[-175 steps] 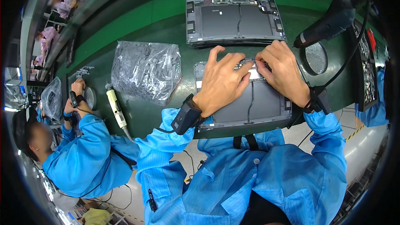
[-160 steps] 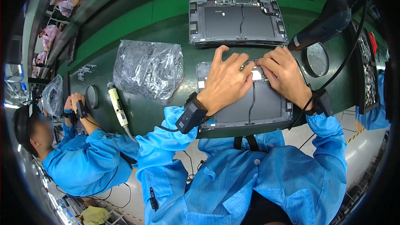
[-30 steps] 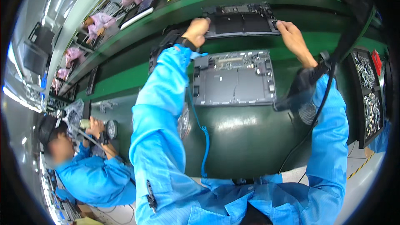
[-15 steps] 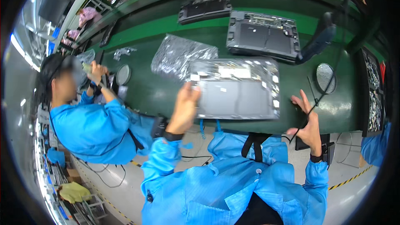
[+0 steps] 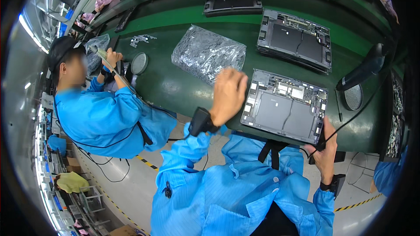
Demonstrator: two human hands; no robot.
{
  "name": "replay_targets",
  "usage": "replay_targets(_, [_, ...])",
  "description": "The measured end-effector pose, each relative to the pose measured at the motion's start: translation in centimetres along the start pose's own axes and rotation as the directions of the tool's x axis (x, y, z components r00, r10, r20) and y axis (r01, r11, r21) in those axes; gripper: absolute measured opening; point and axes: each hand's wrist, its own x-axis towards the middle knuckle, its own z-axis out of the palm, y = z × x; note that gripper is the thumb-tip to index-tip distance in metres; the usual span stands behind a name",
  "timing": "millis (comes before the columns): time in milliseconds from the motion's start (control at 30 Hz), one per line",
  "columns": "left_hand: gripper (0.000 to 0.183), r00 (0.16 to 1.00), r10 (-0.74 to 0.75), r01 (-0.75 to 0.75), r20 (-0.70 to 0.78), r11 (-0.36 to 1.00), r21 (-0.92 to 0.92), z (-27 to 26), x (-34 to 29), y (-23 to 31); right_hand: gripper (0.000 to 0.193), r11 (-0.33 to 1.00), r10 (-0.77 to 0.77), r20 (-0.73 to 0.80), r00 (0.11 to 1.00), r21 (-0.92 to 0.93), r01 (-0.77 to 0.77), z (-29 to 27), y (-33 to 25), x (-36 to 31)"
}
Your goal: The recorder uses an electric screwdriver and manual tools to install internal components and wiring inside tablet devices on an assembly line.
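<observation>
An opened laptop base, its battery and boards bare, lies at the bench's front edge. My right hand grips its near right corner, thumb along the side and the other fingers partly hidden below. Just off the laptop's left side is my left hand, its fingers bent and slightly smeared by motion. It overlaps the near right corner of a clear plastic bag filled with dark grey pieces. Whether its fingertips touch the bag or hold anything is hidden.
Behind lies a stack of similar laptop bases, with another stack farther back. At right are a mesh-topped round dish, a thin tool, a dark nozzle-like arm and a hanging cable. A co-worker works at left.
The laptop base has come down onto the bench, farther right in the picture. My left hand has let go of it and moved toward the bag; my right hand has taken its corner.
</observation>
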Motion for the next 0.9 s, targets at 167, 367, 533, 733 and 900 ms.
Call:
replay_targets(167, [0.013,0.992,-0.088,0.073,0.095,0.986,0.151,-0.8,3.4,-3.7,0.095,0.982,-0.175,-0.11,0.978,-0.096,0.165,-1.2,1.5,3.1])
replay_targets(367, [0.01,0.986,-0.107,0.072,0.129,0.966,0.25,0.2,3.7,-5.3,0.058,0.958,-0.288,-0.123,0.95,-0.058,0.282,-1.0,-0.1,7.5])
replay_targets(533, [0.008,0.992,0.123,-0.127,0.036,0.976,0.176,0.8,4.9,-5.2,0.036,0.932,-0.36,-0.074,0.93,0.013,0.362,-0.9,-1.5,11.2])
replay_targets(733, [0.011,0.835,-0.183,0.482,0.519,0.7,-0.528,0.2,8.3,1.0,0.036,0.836,-0.534,-0.038,0.845,0.125,0.534,1.1,-4.5,15.7])
replay_targets(900, [0.029,0.71,0.065,0.548,0.701,0.574,-0.609,2.2,7.5,7.2,0.035,0.718,-0.694,-0.125,0.709,-0.066,0.692,1.9,-4.3,15.5])
